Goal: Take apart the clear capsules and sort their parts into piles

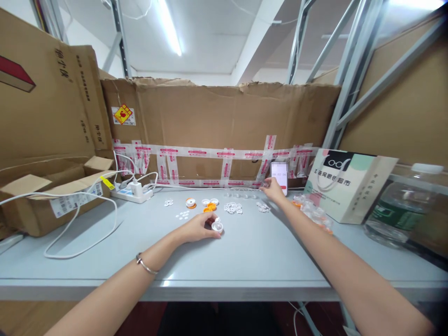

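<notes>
My left hand [203, 227] is closed around the side of a small round white plastic cup [217, 227], which has a small white piece at its upper rim. Farther back, my right hand [274, 190] reaches to the end of a row of clear plastic pieces [241, 196]. Its fingertips are pinched together, and what they hold is too small to make out. Near my left hand lie orange round parts [210, 207], white rings [214, 201] and a white-and-orange round part [191, 203]. White small parts in piles [233, 208] lie between the hands.
A phone [279, 177] showing a timer leans against the cardboard [210, 116] at the back. Bagged parts [313, 213], a paper bag [345, 186] and a water bottle [395, 205] stand right. A power strip [131, 192], loose cables and an open carton [45, 200] are left.
</notes>
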### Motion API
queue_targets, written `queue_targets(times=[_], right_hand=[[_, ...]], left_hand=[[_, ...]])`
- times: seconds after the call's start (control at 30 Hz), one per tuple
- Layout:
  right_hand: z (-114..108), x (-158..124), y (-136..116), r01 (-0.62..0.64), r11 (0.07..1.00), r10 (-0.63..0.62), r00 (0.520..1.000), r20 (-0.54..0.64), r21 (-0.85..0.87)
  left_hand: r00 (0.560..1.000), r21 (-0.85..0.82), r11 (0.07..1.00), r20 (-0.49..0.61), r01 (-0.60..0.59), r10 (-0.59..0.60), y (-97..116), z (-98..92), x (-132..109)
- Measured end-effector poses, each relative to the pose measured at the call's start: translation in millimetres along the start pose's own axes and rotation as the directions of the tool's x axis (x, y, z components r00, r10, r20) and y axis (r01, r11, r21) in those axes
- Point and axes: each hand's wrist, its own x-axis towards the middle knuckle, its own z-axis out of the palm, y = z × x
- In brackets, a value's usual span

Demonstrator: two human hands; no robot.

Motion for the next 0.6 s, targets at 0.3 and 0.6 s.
queue_targets(times=[0.3, 0.6], right_hand=[[24.0, -4.4, 37.3, 0.05, 0.976, -0.033, 0.996, 0.084, -0.211], [24.8, -5.6, 36.1, 0.039, 0.947, 0.0, 0.993, 0.121, -0.317]], left_hand=[[1.0, 0.004, 1.0, 0.022, 0.011, -0.011, -2.0, -0.5, 1.0], [1.0, -0.004, 1.0, 0.028, 0.015, -0.015, 0.4, -0.8, 2.0]])
